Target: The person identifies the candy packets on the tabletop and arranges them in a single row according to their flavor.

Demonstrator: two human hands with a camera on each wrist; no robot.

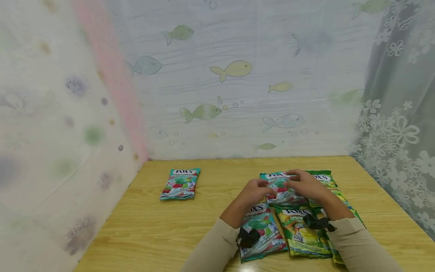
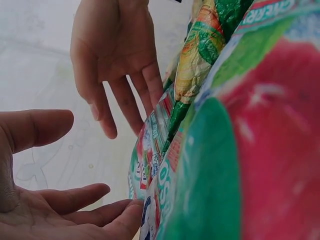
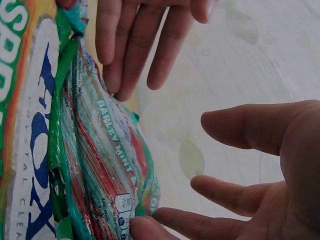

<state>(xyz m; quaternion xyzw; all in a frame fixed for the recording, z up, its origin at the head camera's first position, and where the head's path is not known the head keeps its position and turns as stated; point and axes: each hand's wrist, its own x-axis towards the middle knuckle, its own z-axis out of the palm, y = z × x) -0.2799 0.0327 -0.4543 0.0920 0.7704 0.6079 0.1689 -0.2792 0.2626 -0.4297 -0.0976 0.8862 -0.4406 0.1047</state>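
Note:
In the head view, a teal Fox's Mint Blossom candy bag (image 1: 280,192) lies between my two hands. My left hand (image 1: 250,194) is at its left side, fingers relaxed and thumb apart. Over its right side is my right hand (image 1: 310,187), its fingers loosely bent. In the wrist views, fingertips of both hands reach the bag's edges, and neither hand curls round it. Below the left wrist lies another Mint Blossom bag (image 1: 263,236). A green and yellow Fox's bag (image 1: 300,236) sits beside that one, partly behind the right wrist.
A separate Mint Blossom bag (image 1: 180,185) lies at the table's left. More green and yellow bags (image 1: 323,178) lie at the right, partly hidden by my right arm. The wooden table (image 1: 146,230) meets a fish-patterned curtain (image 1: 204,87) at its back edge.

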